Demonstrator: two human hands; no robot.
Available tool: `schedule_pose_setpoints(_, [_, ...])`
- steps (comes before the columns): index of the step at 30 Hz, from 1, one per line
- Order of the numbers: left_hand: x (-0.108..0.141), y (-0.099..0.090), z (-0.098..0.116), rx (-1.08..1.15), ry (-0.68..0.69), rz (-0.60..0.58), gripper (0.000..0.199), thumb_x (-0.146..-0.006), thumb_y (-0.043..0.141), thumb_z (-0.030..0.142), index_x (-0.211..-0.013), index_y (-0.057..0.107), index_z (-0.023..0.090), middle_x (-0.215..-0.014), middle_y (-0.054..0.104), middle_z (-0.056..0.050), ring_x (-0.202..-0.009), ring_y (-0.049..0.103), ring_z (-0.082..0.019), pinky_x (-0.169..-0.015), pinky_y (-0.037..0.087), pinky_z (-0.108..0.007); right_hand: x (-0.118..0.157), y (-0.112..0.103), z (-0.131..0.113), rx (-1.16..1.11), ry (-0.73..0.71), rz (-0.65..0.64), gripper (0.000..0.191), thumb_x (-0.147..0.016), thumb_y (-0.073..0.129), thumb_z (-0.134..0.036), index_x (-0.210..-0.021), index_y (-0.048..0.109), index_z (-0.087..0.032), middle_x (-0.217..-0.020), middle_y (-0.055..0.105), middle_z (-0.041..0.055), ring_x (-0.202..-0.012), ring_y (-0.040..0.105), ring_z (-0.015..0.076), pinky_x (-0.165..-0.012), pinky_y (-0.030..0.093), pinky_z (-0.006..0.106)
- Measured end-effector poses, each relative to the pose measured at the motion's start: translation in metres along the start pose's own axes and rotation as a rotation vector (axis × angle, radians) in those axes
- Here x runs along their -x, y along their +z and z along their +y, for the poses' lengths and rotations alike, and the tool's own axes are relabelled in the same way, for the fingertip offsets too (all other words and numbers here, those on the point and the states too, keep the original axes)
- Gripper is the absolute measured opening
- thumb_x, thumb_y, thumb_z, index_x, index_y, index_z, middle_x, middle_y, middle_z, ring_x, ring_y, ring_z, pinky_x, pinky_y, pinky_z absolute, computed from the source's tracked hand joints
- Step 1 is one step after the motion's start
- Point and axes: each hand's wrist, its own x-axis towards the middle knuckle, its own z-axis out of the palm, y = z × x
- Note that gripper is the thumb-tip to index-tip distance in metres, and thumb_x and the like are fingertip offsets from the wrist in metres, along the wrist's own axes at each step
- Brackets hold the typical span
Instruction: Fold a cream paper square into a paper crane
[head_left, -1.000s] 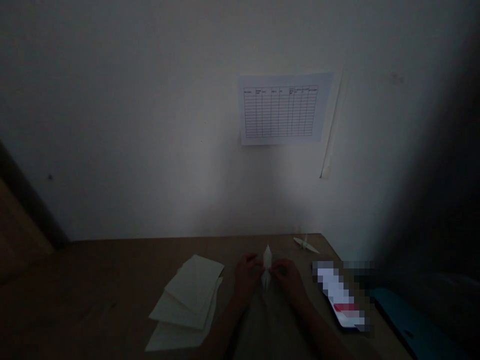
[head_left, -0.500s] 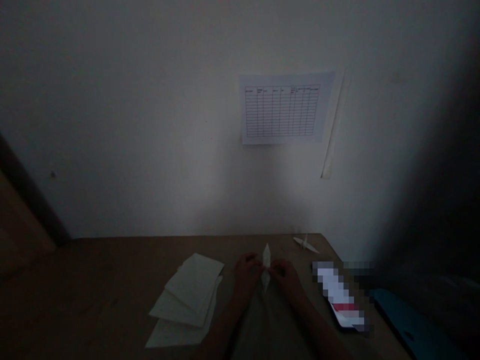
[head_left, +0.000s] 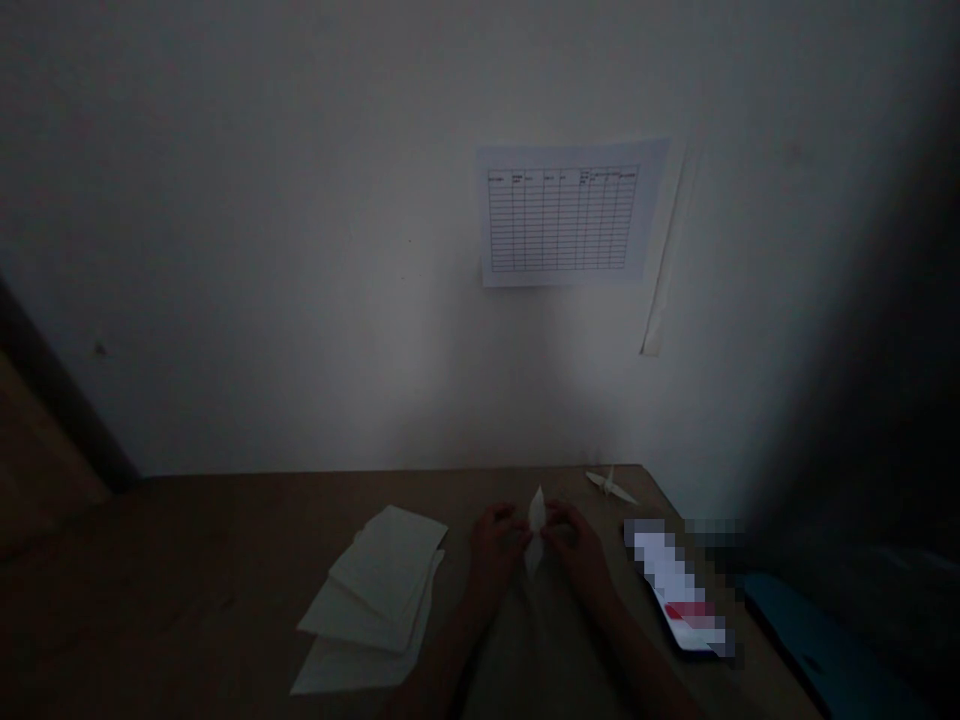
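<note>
A narrow folded white paper (head_left: 537,512) stands out between my two hands, its pointed end away from me. My left hand (head_left: 498,545) pinches its left side near the middle. From the right, my right hand (head_left: 576,545) pinches the same paper, fingertips close to those of the left. A folded paper bird (head_left: 611,486) sits at the table's back right, beyond my right hand. To the left of my hands lies a stack of white paper sheets (head_left: 382,580). The light is dim, so the folds are hard to make out.
The brown table (head_left: 247,560) meets a pale wall with a printed chart (head_left: 562,215) on it. A phone (head_left: 682,600), partly pixelated, lies to the right of my right arm. Beyond it is a teal object (head_left: 817,640) at the lower right.
The far tip of the folded paper has tilted slightly to the right. The fingers of my right hand have shifted a little farther up along it.
</note>
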Motion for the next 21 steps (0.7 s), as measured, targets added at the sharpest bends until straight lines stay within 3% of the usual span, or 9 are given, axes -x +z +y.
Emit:
schedule_pose_setpoints(6, [0.001, 0.000, 0.002, 0.019, 0.002, -0.008, 0.008, -0.082, 0.076, 0.026, -0.089, 0.079, 0.024, -0.120, 0.070, -0.009, -0.116, 0.065, -0.026, -0.105, 0.048, -0.046, 0.000, -0.003, -0.001, 0.026, -0.011, -0.024, 0.038, -0.075, 0.070, -0.038, -0.111, 0.072, -0.026, -0.102, 0.074, 0.0063, -0.100, 0.069, 0.0289, -0.094, 0.053, 0.043])
schedule_pose_setpoints(13, [0.001, -0.003, 0.007, -0.054, 0.007, 0.008, 0.013, -0.078, 0.078, 0.021, -0.090, 0.080, 0.026, -0.121, 0.070, -0.007, -0.116, 0.064, -0.026, -0.107, 0.046, -0.047, -0.002, -0.005, -0.001, 0.075, -0.016, -0.018, 0.018, -0.075, 0.067, -0.042, -0.083, 0.071, -0.026, -0.095, 0.074, 0.0065, -0.097, 0.069, 0.0296, -0.092, 0.053, 0.043])
schedule_pose_setpoints(21, [0.000, -0.001, 0.006, -0.063, -0.011, 0.022, 0.013, -0.076, 0.079, 0.018, -0.088, 0.079, 0.025, -0.119, 0.071, -0.007, -0.116, 0.065, -0.027, -0.106, 0.047, -0.047, -0.002, -0.001, 0.012, 0.122, -0.071, -0.027, 0.025, -0.079, 0.069, -0.050, -0.078, 0.071, -0.025, -0.090, 0.073, 0.0068, -0.092, 0.067, 0.0277, -0.088, 0.052, 0.042])
